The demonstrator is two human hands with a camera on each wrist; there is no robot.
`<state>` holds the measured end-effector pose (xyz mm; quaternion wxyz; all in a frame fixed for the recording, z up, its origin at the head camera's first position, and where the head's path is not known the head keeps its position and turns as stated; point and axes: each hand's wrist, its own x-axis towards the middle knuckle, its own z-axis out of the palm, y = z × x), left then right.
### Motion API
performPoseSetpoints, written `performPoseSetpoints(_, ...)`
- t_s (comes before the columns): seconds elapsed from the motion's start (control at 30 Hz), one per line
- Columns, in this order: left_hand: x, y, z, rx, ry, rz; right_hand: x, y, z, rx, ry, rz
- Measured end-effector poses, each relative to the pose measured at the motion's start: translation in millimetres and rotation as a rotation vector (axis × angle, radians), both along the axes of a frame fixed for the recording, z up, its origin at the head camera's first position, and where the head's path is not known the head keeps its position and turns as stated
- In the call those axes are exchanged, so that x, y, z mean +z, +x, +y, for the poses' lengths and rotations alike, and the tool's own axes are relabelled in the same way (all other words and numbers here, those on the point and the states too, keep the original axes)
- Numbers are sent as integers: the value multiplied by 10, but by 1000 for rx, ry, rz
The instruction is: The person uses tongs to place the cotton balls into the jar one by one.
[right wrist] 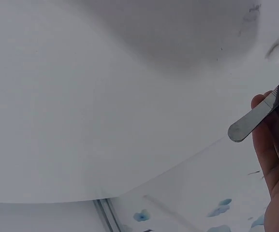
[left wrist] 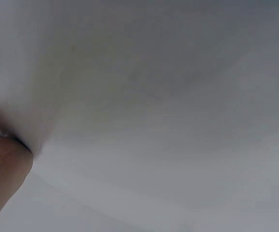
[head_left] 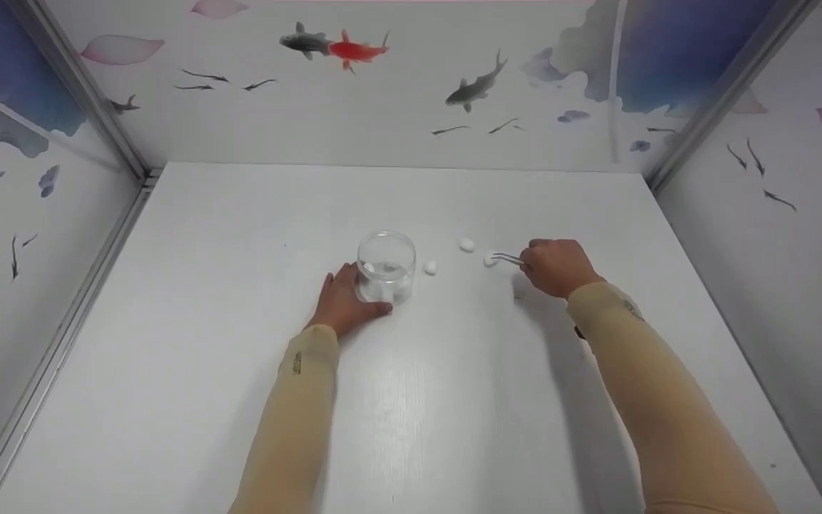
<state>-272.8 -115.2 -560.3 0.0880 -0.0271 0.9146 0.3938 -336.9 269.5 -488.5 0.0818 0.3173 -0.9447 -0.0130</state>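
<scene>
Three loose cotton balls sit on the white table (head_left: 240,400), and the action is right among them. Left hand (head_left: 343,300) is wrapped around the base of the clear glass jar (head_left: 386,268), fingers curled against its near side, thumb showing at the front. That jar stands upright near the middle of the table, with a few white balls visible inside it. Just to the right of the jar lies one cotton ball (head_left: 430,268), close beside it but not touching. Farther right and a little back sits a second ball (head_left: 467,245).

Over to the right hand (head_left: 557,268): fingers pinched on a pair of metal tweezers (head_left: 507,258), tips pointing left. The tips are right at the third ball (head_left: 490,260); whether they actually clamp it or only touch it, I cannot tell from this height. In the right wrist view the rounded back end of the tweezers (right wrist: 255,118) sticks out from the fingers (right wrist: 274,145). Left wrist view gives only a blurred white surface and a bit of the hand (left wrist: 1,174).

Fish-painted panels (head_left: 397,86) wall in the table on three sides.
</scene>
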Motion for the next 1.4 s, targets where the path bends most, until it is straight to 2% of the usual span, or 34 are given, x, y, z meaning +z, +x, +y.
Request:
performPoseSetpoints(0.3, -18, -5, -24, -14, 15, 11, -34, -63, -34, -66, 56, -23)
performPoseSetpoints(0.57, -36, -27, -15, -3, 19, 7, -70, -58, -73, -49, 82, -50)
performPoseSetpoints(0.9, 2, -6, 0, -7, -22, 0, -118, -41, -120, -13, 129, 21)
performPoseSetpoints(1.13, 12, 3, 7, -7, -10, 14, -77, -36, -127, -20, 136, 45)
performPoseSetpoints(1.4, 3, 1, -15, -5, 11, 10, -29, -8, -140, 22, 72, 68)
